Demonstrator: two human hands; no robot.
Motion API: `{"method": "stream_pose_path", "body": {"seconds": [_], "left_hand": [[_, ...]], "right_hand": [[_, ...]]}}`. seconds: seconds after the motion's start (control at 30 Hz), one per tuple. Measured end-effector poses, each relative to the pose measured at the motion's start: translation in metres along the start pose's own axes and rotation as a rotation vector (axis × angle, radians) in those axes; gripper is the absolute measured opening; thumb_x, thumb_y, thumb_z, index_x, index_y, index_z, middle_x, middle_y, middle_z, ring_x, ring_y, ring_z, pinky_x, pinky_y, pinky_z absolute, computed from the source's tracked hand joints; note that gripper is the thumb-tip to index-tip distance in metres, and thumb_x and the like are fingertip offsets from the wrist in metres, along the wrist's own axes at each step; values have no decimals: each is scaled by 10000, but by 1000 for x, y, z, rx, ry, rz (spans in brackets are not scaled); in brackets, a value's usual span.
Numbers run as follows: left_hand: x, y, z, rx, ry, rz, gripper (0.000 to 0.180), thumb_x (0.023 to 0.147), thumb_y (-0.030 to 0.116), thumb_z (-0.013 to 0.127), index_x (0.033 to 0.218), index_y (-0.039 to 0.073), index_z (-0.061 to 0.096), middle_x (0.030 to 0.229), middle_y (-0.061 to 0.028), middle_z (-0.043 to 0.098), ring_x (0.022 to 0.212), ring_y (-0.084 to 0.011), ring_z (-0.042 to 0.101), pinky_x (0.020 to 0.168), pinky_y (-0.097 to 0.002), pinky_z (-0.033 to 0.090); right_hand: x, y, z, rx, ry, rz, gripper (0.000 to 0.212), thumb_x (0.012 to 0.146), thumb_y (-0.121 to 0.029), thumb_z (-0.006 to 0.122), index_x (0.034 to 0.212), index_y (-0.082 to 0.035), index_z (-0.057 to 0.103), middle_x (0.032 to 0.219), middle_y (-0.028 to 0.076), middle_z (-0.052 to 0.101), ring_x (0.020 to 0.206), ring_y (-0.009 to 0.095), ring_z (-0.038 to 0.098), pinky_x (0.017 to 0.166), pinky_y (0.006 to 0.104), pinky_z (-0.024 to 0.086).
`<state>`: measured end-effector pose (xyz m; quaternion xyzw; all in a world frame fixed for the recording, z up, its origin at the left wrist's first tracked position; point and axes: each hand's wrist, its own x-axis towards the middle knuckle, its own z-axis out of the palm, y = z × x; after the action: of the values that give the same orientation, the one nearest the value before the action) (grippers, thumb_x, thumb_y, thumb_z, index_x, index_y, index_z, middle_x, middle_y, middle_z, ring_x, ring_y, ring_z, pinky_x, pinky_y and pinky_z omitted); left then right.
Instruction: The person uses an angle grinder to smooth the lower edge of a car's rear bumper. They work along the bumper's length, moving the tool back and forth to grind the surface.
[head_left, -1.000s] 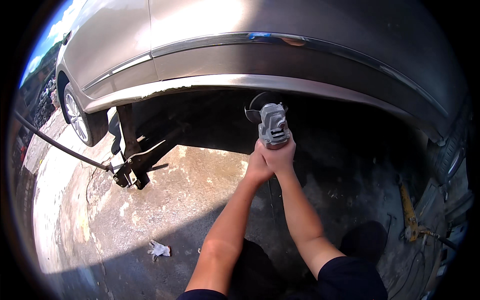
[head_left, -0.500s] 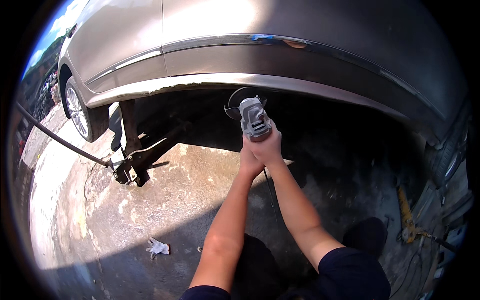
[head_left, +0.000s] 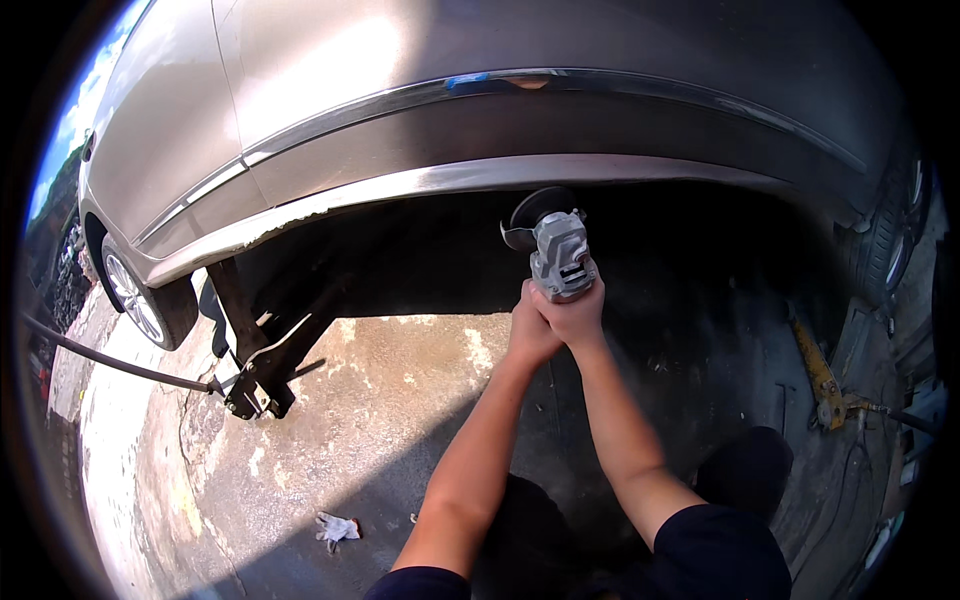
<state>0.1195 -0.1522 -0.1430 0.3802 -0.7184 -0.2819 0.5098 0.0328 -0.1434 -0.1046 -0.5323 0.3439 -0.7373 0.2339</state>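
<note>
Both hands are locked on the angle grinder [head_left: 562,262], out in front of the person and just under the car's edge. Reading the clock from those hands, the right hand [head_left: 578,312] wraps over the near end of the body, and the left hand [head_left: 530,330] is clasped against it from the eight o'clock side; some fingers are hidden, so I can't tell exactly how much of the tool the left one holds. What a scuffed machine: pale grey, blocky housing, dark vent slots facing up, a dark round disc [head_left: 543,203] at twelve, a curved metal guard [head_left: 518,238] hugging its eleven o'clock side.

And straight across at twelve runs the sill [head_left: 460,178] of the beige car [head_left: 330,120], right up against the disc in this view; whether they touch, I can't tell. Its lower edge is ragged toward ten o'clock. Beneath it, deep shadow!

Over at nine, a wheel [head_left: 135,300] with a silver rim; nearer, at half past eight, a metal jack [head_left: 245,390] beside an upright support [head_left: 234,305], its long dark handle [head_left: 110,355] reaching out to nine. Down at half past seven, a crumpled whitish glove [head_left: 338,530] lies on the shaded concrete floor [head_left: 290,560]. Round at half past three, a worn yellow metal tool [head_left: 818,380]; at half past two, another wheel [head_left: 885,250], half lost in shade.
</note>
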Motion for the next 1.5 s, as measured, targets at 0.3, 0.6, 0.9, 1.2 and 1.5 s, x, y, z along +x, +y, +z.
{"method": "stream_pose_path", "body": {"seconds": [0.3, 0.6, 0.9, 1.2, 1.5], "left_hand": [[15, 26, 69, -202, -184, 38, 548, 794, 230, 793, 1232, -4, 562, 1166, -225, 659, 1098, -435, 660, 901, -437, 525], [-16, 26, -25, -131, -22, -69, 595, 792, 226, 818, 1300, 21, 585, 1306, -184, 639, 1237, -305, 613, 1011, -402, 479], [-10, 73, 3, -91, -164, -79, 711, 776, 280, 832, 1348, 10, 507, 1237, -217, 668, 1186, -353, 643, 987, -421, 494], [-8, 66, 39, 0, -114, 93, 699, 781, 295, 815, 1347, 16, 515, 1184, -233, 694, 1116, -398, 680, 928, -438, 532], [-4, 94, 73, 0, -185, -128, 791, 751, 261, 842, 1337, -41, 405, 1093, -276, 695, 1087, -432, 683, 881, -438, 545]], "right_hand": [[21, -38, -66, -224, 141, -61, 504, 670, -104, 865, 1092, 7, 614, 967, 117, 726, 909, 199, 721, 815, 352, 562], [5, -60, 24, -382, -65, 160, 538, 655, -299, 862, 1052, -50, 597, 955, 195, 727, 909, 419, 707, 784, 474, 574], [12, -86, -19, -411, 89, 212, 566, 686, -233, 889, 1118, 18, 623, 991, 176, 740, 909, 317, 743, 811, 393, 582], [17, -78, -48, -371, 81, 148, 513, 653, -236, 873, 1046, -19, 623, 942, 177, 737, 911, 370, 734, 804, 413, 577], [20, -68, -99, -87, 170, 148, 457, 693, -102, 858, 1070, 22, 633, 988, 124, 742, 886, 200, 732, 810, 351, 580]]}}
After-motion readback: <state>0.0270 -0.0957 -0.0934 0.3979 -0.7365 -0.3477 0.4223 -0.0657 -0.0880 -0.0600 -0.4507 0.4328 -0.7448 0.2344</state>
